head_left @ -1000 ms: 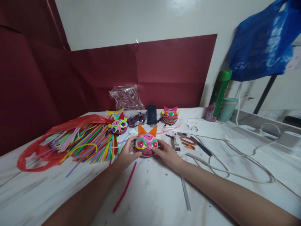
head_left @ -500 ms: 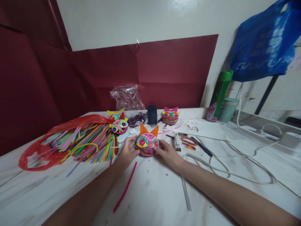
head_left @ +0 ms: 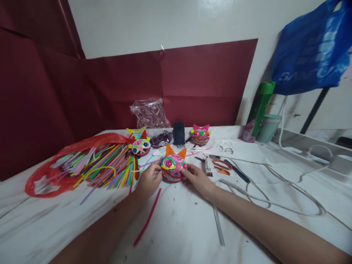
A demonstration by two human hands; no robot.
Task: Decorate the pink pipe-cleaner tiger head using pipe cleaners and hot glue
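Between my hands is a round pipe-cleaner animal head [head_left: 173, 169] with orange pointed ears, pink button-like eyes and a pink nose. My left hand [head_left: 149, 179] grips its left side, fingers partly hidden behind it. From the right, my right hand [head_left: 198, 180] pinches its edge near the pink eye. A dark pink pipe cleaner [head_left: 148, 218] lies on the table in front of my left hand. The white glue gun [head_left: 209, 167] rests just beyond my right hand, and a grey strip [head_left: 219, 226] lies below my right forearm.
A red plastic bag [head_left: 35, 183] of colourful pipe cleaners [head_left: 110, 165] spreads at left. Finished-looking animal heads [head_left: 140, 147] stand behind, another [head_left: 201, 135] at back right. A phone [head_left: 179, 133], orange-handled scissors [head_left: 221, 165], looping cables [head_left: 291, 183], a green spray can [head_left: 260, 110] and a cup [head_left: 268, 128] lie around.
The animal head has tipped slightly between my hands, so more of its red-edged lower part shows. Both hands keep their hold. The whole view has shifted a little.
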